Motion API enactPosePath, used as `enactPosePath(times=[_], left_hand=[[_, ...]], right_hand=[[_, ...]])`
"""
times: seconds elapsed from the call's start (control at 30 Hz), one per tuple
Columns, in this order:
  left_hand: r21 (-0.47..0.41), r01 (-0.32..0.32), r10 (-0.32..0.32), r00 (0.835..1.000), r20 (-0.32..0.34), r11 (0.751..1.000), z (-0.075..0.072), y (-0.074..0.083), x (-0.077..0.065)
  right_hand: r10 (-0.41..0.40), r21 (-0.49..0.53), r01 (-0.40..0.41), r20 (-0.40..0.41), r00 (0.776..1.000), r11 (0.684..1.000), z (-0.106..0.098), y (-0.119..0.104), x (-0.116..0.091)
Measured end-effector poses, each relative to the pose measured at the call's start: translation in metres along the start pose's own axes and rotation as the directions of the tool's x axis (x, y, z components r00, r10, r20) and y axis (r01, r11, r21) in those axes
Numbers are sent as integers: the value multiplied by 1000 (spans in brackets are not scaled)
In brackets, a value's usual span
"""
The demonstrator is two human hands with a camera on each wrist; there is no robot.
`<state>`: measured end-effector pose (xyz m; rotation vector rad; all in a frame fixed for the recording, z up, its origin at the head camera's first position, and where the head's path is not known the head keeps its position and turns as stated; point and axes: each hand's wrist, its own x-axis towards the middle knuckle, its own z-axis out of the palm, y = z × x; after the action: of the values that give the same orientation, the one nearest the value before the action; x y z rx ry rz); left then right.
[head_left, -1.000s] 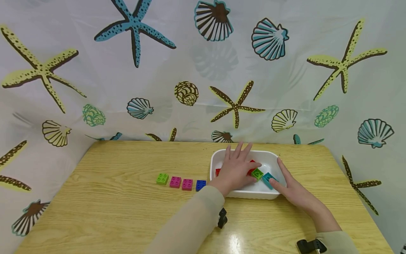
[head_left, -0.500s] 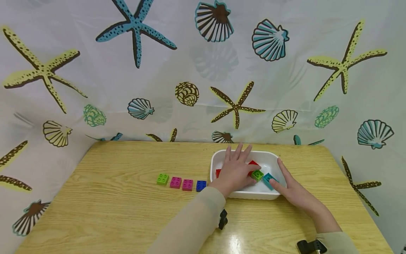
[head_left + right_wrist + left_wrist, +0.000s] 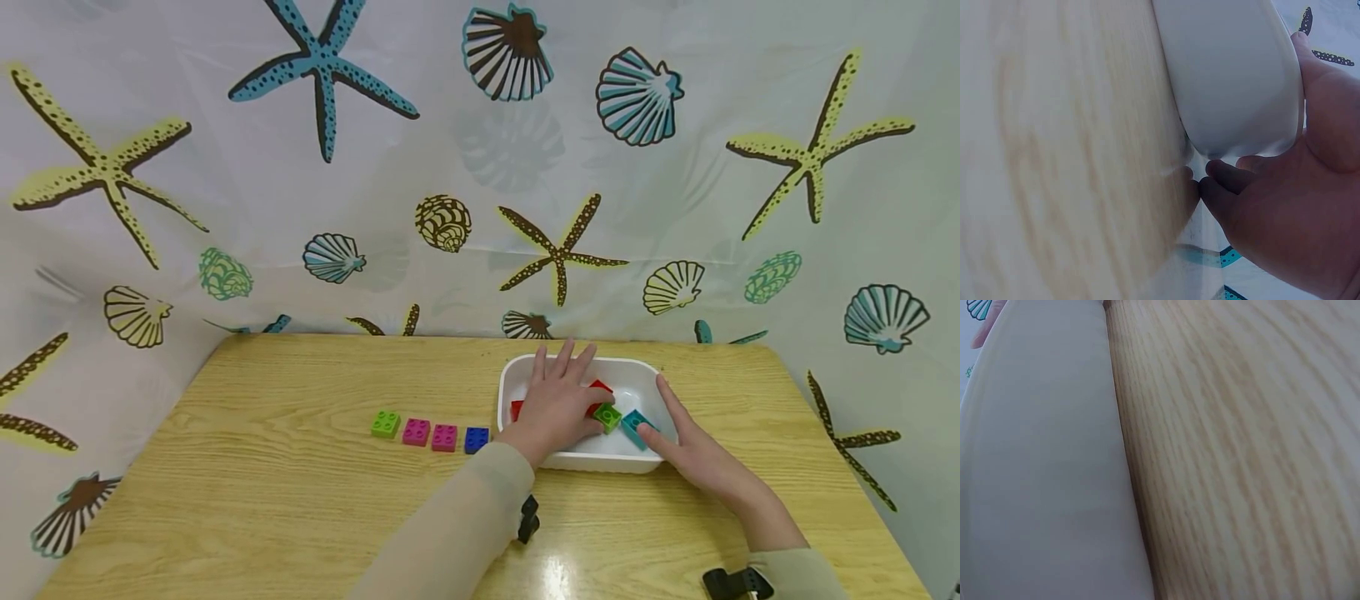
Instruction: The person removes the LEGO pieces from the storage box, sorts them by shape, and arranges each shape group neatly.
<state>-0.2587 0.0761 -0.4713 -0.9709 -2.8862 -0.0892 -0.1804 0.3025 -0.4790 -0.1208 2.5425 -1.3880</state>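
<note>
A white plastic tray [image 3: 639, 367] holds several toy building bricks. My left hand [image 3: 553, 404] reaches into it, with thumb and index finger pinching a green brick [image 3: 606, 417] and the other fingers spread towards the far rim. Behind the index finger lies a red brick [image 3: 600, 387]; another red brick [image 3: 516, 409] peeks out left of the hand. My right hand [image 3: 701, 457] grips the tray's right end, its thumb over the near rim beside a teal brick [image 3: 636, 427]. In the right wrist view, fingertips [image 3: 1225, 177] sit against the tray's outer wall [image 3: 1235, 75].
Left of the tray, a row of bricks sits on the wooden table [image 3: 285, 500]: lime green [image 3: 386, 424], pink [image 3: 416, 432], pink [image 3: 444, 437] and blue [image 3: 476, 440]. A cloth [image 3: 420, 167] printed with shells and starfish hangs behind. The left wrist view shows mostly sleeve and tabletop.
The green brick has shifted slightly towards my left palm as thumb and index finger draw in around it. More of the red brick behind shows. My right hand stays on the tray.
</note>
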Motion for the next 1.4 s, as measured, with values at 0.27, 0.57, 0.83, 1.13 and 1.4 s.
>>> enactPosePath(times=[0.27,0.57,0.83,1.13,1.4], left_hand=[[-25,4,-4,1000,2,1000,-2,-2,-1],[-189,-4,-6,999,-53,982,-12,-6,-6],[-250,23,-37,998,-49,968,-30,-12,-10],[-331,27,-63,993,-99,943,-49,-20,-19],[-417,31,-92,988,-127,908,-61,-33,-33]], right_hand=[[-7,17,7,5,1000,1000,1,-1,0],[4,-4,-4,3,1000,1000,0,-1,0],[16,-5,-16,3,1000,1000,0,-2,0],[8,-11,-8,-1,1000,1000,1,-2,1],[-10,10,10,4,1000,1000,1,-1,1]])
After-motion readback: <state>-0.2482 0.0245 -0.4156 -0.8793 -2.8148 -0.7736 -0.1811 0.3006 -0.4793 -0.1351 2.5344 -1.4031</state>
